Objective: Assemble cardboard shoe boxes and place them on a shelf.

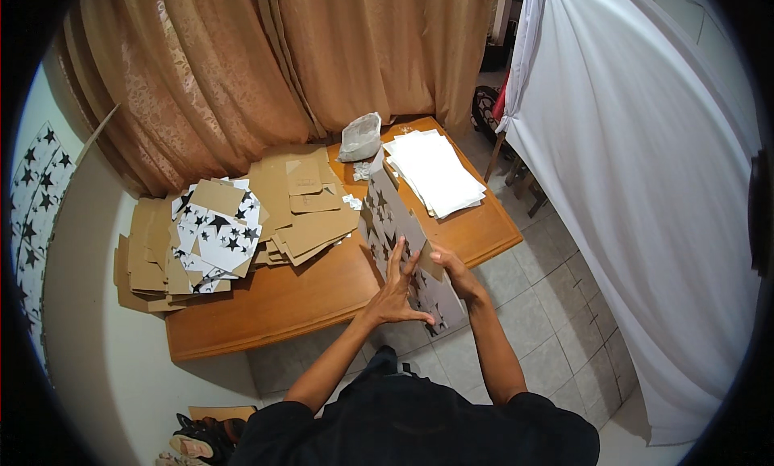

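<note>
Above the table's front edge, a cardboard panel [391,224] covered in black-star paper stands tilted on edge in front of me. My left hand [393,293] lies against its starred face, fingers and thumb spread wide. At the panel's right side my right hand [457,274] grips the edge; its thumb shows beside a bare brown cardboard part [425,258], and its other fingers are mostly hidden. Left of the panel, star-printed pieces [218,224] lie heaped over brown cardboard. More flat brown cardboard pieces [310,228] are stacked between that heap and the panel.
A wooden table [282,317] carries everything. White sheets [435,172] are piled at its right, near a pale plastic bag or tub [359,137] and small white bits [352,201]. Brown curtains [363,55] hang behind; a white cloth [629,184] hangs at right. Shoes [201,440] sit lower left.
</note>
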Demonstrator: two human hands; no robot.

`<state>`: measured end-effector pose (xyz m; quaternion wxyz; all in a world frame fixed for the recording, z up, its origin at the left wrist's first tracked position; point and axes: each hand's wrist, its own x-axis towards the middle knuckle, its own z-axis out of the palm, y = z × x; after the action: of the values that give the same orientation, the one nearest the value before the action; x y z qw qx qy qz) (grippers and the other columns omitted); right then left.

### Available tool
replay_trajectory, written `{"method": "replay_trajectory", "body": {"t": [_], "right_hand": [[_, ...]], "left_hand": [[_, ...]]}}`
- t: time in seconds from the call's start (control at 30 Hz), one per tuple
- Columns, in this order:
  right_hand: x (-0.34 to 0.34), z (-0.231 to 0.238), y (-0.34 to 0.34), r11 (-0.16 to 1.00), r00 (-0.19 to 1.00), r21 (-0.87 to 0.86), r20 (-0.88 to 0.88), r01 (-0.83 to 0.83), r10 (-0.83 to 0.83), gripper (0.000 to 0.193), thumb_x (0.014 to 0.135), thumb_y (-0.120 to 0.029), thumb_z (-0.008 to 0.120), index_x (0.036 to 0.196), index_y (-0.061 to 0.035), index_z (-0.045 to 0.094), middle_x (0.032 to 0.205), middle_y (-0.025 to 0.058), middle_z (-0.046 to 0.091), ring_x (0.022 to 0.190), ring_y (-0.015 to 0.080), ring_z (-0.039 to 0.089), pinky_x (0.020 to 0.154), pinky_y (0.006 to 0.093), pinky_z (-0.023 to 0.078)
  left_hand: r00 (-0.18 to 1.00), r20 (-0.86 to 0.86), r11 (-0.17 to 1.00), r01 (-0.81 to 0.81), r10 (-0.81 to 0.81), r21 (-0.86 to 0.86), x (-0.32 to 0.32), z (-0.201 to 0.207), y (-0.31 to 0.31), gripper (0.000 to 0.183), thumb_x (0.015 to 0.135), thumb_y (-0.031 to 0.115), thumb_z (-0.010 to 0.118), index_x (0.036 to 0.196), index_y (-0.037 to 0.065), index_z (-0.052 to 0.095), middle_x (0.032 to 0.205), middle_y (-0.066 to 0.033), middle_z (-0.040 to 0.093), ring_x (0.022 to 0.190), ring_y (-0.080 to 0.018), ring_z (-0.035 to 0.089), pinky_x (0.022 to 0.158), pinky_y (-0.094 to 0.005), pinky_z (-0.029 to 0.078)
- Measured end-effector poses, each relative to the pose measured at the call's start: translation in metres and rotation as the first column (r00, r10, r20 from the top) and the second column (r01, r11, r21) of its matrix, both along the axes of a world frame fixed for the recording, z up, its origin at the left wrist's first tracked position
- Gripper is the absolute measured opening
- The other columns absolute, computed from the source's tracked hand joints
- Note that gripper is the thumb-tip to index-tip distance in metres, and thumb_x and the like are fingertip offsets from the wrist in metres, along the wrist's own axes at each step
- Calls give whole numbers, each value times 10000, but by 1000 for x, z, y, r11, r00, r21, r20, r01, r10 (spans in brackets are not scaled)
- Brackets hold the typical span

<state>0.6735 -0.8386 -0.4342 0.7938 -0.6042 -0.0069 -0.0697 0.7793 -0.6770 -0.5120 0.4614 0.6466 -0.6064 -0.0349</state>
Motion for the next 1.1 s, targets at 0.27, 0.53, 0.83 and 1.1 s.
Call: {"method": "replay_trajectory", "body": {"t": [0.27,0.53,0.83,1.1], "right_hand": [[27,-8,-22,847,964,-470,29,248,-266,356,956,-88,526,1270,36,643,982,77,715,814,116,629,698,263,518],[56,19,-39,521,859,-787,22,330,-511,361,958,-73,516,1288,15,633,950,122,738,810,129,675,728,278,535],[82,25,-61,508,722,-625,132,593,-679,354,956,-78,531,1274,30,644,959,160,753,845,183,724,741,313,549],[124,-25,-39,356,730,-837,74,416,-679,358,912,-109,528,1224,28,640,805,309,656,707,428,687,637,480,529]], "left_hand": [[665,-740,921,-220,-100,-322,50,-17,-36,1313,826,733,660,1591,21,-133,1611,-228,176,1473,-344,259,1200,-456,246],[422,-874,957,-254,242,142,119,52,-21,455,906,-9,475,1356,-3,541,1052,-85,684,878,-167,694,708,-292,623],[607,-756,961,-51,246,272,150,68,37,615,871,-6,475,1484,26,448,1088,-186,685,789,-199,707,596,-326,617],[879,-204,860,-333,432,387,154,-3,29,726,825,58,553,1504,-82,337,1314,-335,566,1189,-447,583,1041,-459,461]]}}
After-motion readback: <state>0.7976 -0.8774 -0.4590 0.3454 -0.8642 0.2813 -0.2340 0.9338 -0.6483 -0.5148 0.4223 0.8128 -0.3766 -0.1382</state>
